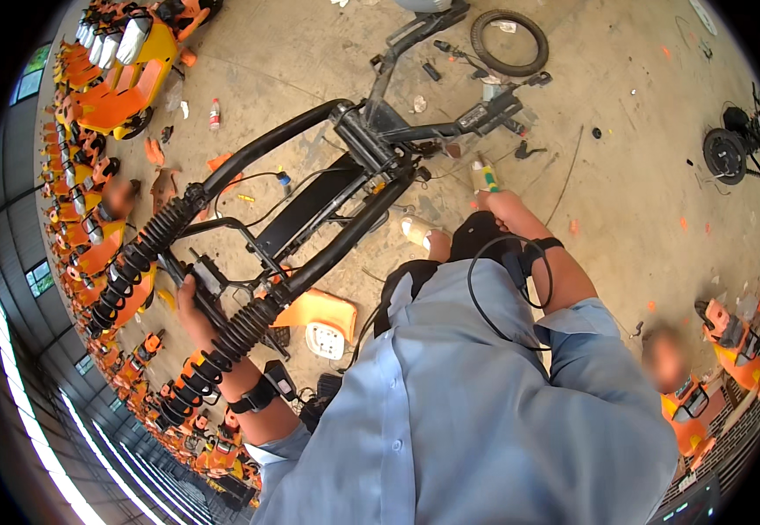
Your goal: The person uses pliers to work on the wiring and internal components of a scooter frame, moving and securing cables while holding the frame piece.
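I can't read any words or numbers here. A small clear bottle (215, 114) stands or lies on the floor (266, 70), over on the left side, near the top. It has a red label (215, 117) around it, but the label is too small and blurry to read. Down at the bottom right edge there is a dark panel (693, 506) with tiny bright marks (679, 509) on it. Those are too small to read, too.
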